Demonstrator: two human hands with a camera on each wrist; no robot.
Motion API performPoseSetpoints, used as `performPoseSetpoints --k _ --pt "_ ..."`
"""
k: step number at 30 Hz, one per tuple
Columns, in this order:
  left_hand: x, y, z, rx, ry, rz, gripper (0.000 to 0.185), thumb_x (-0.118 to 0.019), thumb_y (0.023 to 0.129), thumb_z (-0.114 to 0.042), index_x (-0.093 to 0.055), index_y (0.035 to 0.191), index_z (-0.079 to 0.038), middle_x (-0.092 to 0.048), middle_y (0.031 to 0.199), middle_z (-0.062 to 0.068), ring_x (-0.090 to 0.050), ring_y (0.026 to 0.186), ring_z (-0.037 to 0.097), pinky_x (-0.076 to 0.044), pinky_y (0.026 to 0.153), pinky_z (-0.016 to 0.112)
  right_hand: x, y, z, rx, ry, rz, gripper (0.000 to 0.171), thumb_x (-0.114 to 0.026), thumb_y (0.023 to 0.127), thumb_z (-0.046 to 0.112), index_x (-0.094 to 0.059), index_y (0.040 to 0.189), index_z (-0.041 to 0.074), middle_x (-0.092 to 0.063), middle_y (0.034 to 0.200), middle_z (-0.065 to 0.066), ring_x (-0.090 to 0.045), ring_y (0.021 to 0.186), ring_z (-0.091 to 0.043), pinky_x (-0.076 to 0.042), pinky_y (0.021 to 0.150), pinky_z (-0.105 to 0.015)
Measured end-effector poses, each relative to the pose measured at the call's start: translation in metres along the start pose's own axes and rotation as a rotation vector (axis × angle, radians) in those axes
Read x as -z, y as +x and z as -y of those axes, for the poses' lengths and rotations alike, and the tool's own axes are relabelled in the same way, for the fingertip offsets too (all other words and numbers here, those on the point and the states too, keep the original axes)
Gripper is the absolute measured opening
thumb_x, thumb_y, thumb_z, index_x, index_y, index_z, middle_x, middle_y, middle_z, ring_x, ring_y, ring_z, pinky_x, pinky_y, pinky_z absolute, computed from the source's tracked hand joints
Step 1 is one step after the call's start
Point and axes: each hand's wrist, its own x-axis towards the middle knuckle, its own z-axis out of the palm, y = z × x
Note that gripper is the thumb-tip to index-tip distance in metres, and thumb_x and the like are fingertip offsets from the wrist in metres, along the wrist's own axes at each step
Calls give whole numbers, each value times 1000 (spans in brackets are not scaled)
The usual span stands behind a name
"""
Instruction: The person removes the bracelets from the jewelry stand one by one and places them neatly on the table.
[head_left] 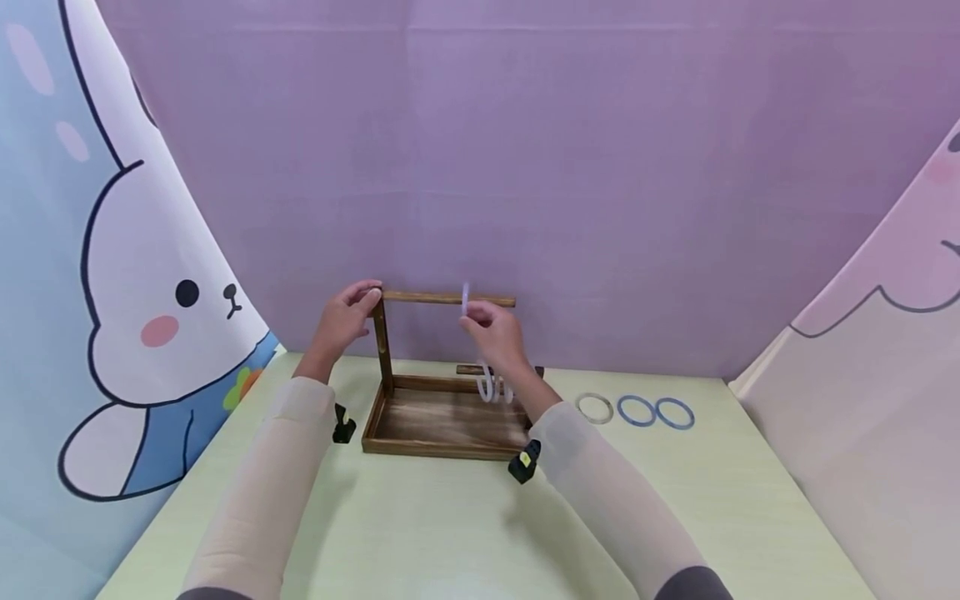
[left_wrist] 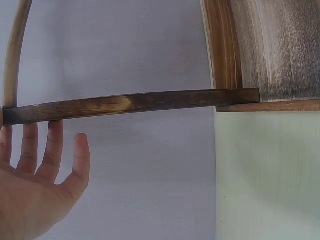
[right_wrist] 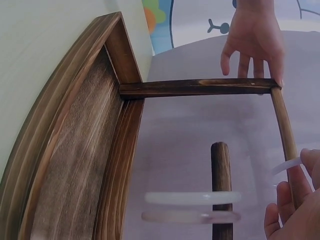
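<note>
While the left hand (head_left: 341, 327) grips a wooden stand's left post (head_left: 383, 342), the right hand (head_left: 498, 335) pinches a lavender bangle (head_left: 465, 292) at the upper bar (head_left: 420, 297)

Where the left post meets the upper bar, the left hand grasps the corner, its thumb on the near face and several fingers behind the wood; the little finger stands away from the post. The right hand has the lavender bangle between thumb and forefinger, with the other fingers bent beneath the bar. That bangle crosses the bar short of its free right end and appears to go around it, although the hand hides part of the loop.

Below, a shorter lower bar (right_wrist: 220, 165) points leftward from the stand's right side. At least two pale bangles (right_wrist: 180, 198) hang around it; their exact number is hard to tell behind the right forearm. Both bars are above the rectangular wooden tray (head_left: 450, 450) that forms the base.

On the pale green tabletop (head_left: 420, 533), to the right of the tray, a greyish clear bangle (head_left: 595, 420) lies flat near two blue bangles (head_left: 636, 423), which are side by side. Behind the stand hangs a mauve backdrop (head_left: 600, 183), with a cartoon rabbit panel (head_left: 157, 275) at the left.
</note>
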Motion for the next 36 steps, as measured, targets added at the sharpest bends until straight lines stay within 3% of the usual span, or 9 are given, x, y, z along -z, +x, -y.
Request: performPoseSetpoints --k 10,22,36 --pt "1 2 1 1 -21 9 55 -50 104 -52 -51 149 -21 -52 148 13 -54 131 36 -50 103 60 12 2 -12 -21 3 -9 24 -74 95 21 -75 116 9 -77 106 -7 -70 97 -24 -59 86 -40" --pt "0 1 3 0 -21 19 55 -49 104 -53 -50 150 -23 -50 151 13 -53 134 36 -48 105 61 23 1 -21 14 4 -48 26 -76 93 14 -74 116 2 -77 106 -13 -71 95 -26 -58 84 -36" --pt "-3 -1 2 3 -5 12 54 -48 105 -53 -50 150 -23 -51 151 12 -52 134 35 -50 105 59 40 -4 -28 -24 6 -39 26 -73 95 17 -73 117 3 -76 106 -12 -69 96 -25 -57 84 -38"
